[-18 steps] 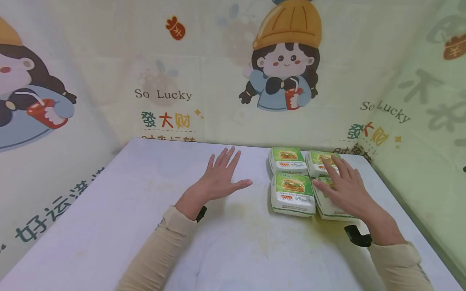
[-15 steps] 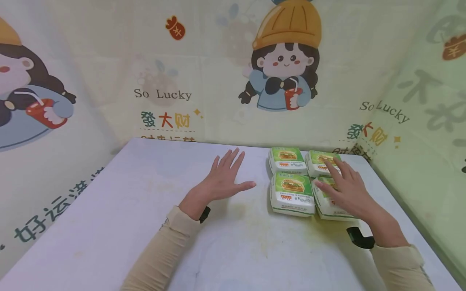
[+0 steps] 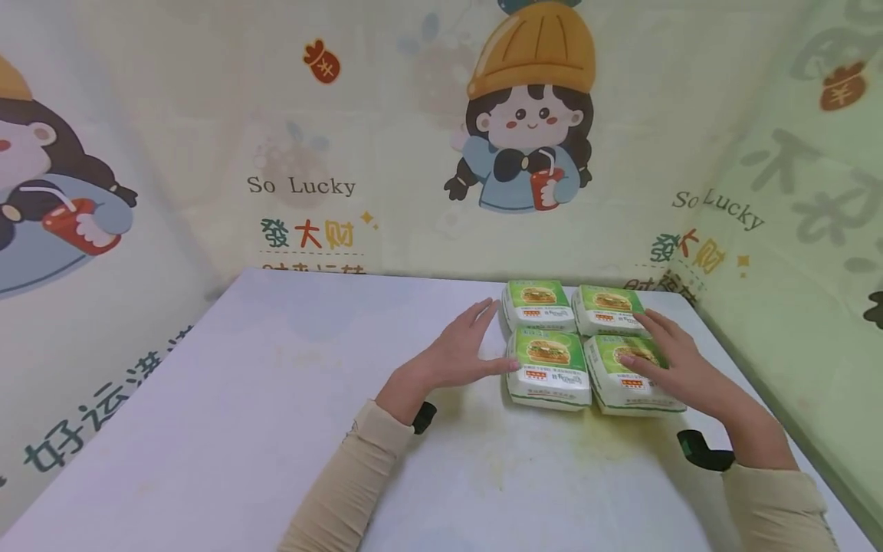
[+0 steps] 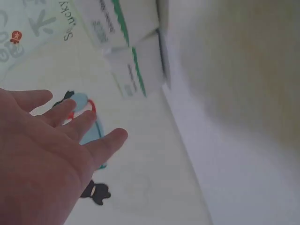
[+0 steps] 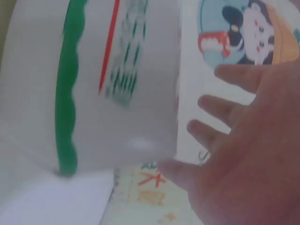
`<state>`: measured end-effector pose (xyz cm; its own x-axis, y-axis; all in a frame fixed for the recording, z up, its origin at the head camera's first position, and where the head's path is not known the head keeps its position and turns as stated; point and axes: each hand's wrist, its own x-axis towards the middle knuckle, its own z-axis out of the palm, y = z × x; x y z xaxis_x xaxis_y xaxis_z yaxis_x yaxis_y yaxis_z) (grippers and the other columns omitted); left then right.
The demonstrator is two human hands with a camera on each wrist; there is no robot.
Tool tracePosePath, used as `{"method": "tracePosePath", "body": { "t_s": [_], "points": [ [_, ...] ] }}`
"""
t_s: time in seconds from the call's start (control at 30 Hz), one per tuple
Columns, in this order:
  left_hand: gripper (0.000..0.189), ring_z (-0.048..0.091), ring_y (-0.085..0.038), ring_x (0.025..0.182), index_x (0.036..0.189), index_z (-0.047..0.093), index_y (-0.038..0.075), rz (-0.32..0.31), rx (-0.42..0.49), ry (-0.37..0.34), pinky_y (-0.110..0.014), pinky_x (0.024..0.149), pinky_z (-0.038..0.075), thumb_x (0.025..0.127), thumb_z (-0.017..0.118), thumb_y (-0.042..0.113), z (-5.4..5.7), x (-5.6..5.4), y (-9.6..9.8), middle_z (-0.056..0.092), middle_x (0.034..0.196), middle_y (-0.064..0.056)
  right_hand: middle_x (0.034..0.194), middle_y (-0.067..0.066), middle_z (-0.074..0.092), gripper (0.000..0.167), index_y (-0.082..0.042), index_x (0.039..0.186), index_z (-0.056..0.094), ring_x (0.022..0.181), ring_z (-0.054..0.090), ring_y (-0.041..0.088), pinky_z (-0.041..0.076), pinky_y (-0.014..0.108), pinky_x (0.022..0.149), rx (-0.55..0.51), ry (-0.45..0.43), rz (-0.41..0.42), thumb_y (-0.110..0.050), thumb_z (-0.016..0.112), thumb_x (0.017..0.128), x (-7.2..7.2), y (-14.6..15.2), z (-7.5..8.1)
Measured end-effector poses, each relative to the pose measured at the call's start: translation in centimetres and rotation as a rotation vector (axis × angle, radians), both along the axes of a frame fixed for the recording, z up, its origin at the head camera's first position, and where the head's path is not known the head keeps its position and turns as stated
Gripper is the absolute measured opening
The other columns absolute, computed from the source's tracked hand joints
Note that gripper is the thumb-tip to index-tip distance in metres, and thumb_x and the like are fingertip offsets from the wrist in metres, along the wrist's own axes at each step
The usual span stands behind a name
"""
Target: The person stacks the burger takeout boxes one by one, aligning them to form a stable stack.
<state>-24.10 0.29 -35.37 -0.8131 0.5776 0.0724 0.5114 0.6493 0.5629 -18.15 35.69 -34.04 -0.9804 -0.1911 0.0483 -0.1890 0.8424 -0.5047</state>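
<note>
Several white-and-green burger boxes stand in two rows on the white table. My left hand (image 3: 455, 354) has its fingers extended beside the left boxes; its thumb tip overlaps the edge of the front left box (image 3: 552, 368) in the head view. Behind that is the back left box (image 3: 541, 305). My right hand (image 3: 679, 360) hovers with spread fingers over the right side of the front right box (image 3: 621, 383), partly hiding it. The back right box (image 3: 603, 307) lies just beyond its fingertips. In the right wrist view a box (image 5: 150, 122) stands close to the fingers. Neither hand grips anything.
The white table (image 3: 276, 429) reaches back to a patterned cloth wall (image 3: 407, 222) with cartoon prints, close behind the boxes. Another cloth wall (image 3: 793, 284) runs along the right edge. A black strap mount (image 3: 707, 452) sits on the right wrist.
My left hand has moved right, up to the left boxes. The right hand has shifted slightly right and down, uncovering more of the right boxes. The head view has shifted slightly.
</note>
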Motion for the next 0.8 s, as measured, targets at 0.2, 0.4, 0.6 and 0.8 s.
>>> {"method": "tracePosePath", "body": {
  "t_s": [0.2,0.4,0.6,0.8],
  "points": [
    [0.108,0.011,-0.019,0.155,0.161,0.007,0.022,-0.053,0.078,-0.079,-0.044,0.124,0.023,0.083,0.069,0.061,-1.2,0.1,1.9,0.009,0.168,0.001,0.163,0.028,0.001,0.09,-0.008,0.16,0.009,0.144,0.006,0.058,0.02,0.083,0.097,-0.039,0.004,0.039,-0.037,0.063,0.094,0.4,1.6,-0.3],
    [0.111,0.01,-0.019,0.155,0.161,0.005,0.025,-0.081,0.125,-0.116,-0.045,0.124,0.024,0.08,0.074,0.056,-2.1,-0.1,2.7,0.006,0.168,0.002,0.162,0.028,0.003,0.091,-0.013,0.16,0.008,0.136,0.019,0.062,0.027,0.079,0.096,-0.088,-0.015,0.073,-0.031,0.067,0.092,0.5,2.5,-0.5],
    [0.113,0.01,-0.02,0.155,0.161,0.003,0.025,-0.119,0.128,-0.176,-0.045,0.124,0.022,0.08,0.076,0.055,-2.9,-0.2,3.2,0.003,0.168,0.0,0.159,0.031,0.007,0.091,-0.01,0.158,0.012,0.131,0.027,0.057,0.037,0.071,0.094,-0.072,-0.078,0.078,-0.032,0.068,0.09,0.5,2.9,-1.1],
    [0.114,0.008,-0.018,0.155,0.161,0.004,0.024,-0.152,0.111,-0.17,-0.044,0.125,0.021,0.079,0.076,0.056,-3.2,-0.1,3.6,0.0,0.168,0.005,0.159,0.029,0.006,0.088,-0.005,0.156,0.021,0.13,0.025,0.048,0.039,0.054,0.089,-0.037,-0.105,0.09,-0.032,0.07,0.088,0.8,3.4,-1.4]
  ]
}}
